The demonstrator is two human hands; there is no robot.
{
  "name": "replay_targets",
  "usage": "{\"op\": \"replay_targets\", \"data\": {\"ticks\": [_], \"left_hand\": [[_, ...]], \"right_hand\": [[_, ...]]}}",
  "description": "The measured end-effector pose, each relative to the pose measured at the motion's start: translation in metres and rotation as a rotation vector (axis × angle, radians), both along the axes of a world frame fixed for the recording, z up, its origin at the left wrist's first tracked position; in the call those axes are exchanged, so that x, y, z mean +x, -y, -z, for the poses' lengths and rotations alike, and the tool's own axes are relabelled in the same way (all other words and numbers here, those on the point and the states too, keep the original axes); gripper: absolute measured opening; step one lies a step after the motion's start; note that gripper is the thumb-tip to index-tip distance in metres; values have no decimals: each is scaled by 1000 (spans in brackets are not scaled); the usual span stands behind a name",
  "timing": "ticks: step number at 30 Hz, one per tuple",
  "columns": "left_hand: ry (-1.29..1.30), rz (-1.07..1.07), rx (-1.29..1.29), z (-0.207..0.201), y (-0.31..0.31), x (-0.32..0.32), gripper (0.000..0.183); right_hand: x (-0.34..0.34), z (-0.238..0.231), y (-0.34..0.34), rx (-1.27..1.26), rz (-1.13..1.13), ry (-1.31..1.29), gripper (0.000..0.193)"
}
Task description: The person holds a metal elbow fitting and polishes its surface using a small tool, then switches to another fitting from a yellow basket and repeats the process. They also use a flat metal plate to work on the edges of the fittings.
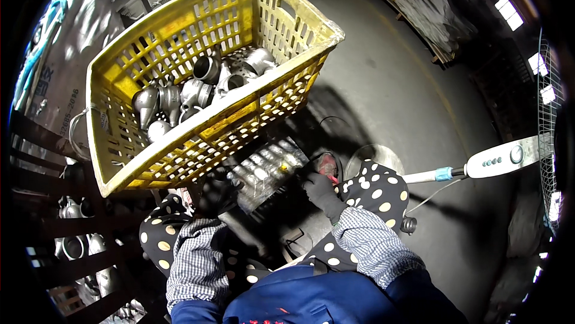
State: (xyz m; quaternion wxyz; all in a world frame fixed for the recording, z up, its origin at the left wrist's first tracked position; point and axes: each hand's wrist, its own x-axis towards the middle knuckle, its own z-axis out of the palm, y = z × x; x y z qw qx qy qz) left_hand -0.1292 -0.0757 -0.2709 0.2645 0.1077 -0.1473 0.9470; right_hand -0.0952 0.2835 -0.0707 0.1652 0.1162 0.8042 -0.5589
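Note:
Between my knees lies a shiny clear plastic package (266,174) with rows of silvery bulges and a small yellow spot. My right hand (323,195), in a dark grey glove, is at its right edge with the fingers curled in; what they hold, if anything, is hidden. My left hand (218,195) is at the package's left side, in deep shadow, and its fingers do not show clearly. Just beyond stands a big yellow slotted crate (209,138), tilted toward me. Inside it rest several silver-grey metal pipe-like castings (194,93).
To the right a standing fan's white control box (503,159) and pole reach across, with the wire guard (546,120) at the edge. More metal castings (75,246) sit behind dark slats at left. A wrapped bundle (428,15) lies on a pallet at far right.

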Motion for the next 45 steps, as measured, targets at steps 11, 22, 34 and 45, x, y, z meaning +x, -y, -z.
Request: {"op": "replay_targets", "data": {"ticks": [11,22,34,45], "left_hand": [[-470,-388,-1954,-93,-53,0,41],[-618,-213,-2636,-130,-56,-3,40],[-626,-74,-2906,-162,-68,-3,38],[-552,-8,-2974,-190,-67,-1,37]], "right_hand": [[-2,22,-12,82,95,-47,22],[-4,7,-2,430,10,-138,23],[-4,6,-8,719,-78,-99,20],[3,-96,-5,-354,75,364,34]]}}
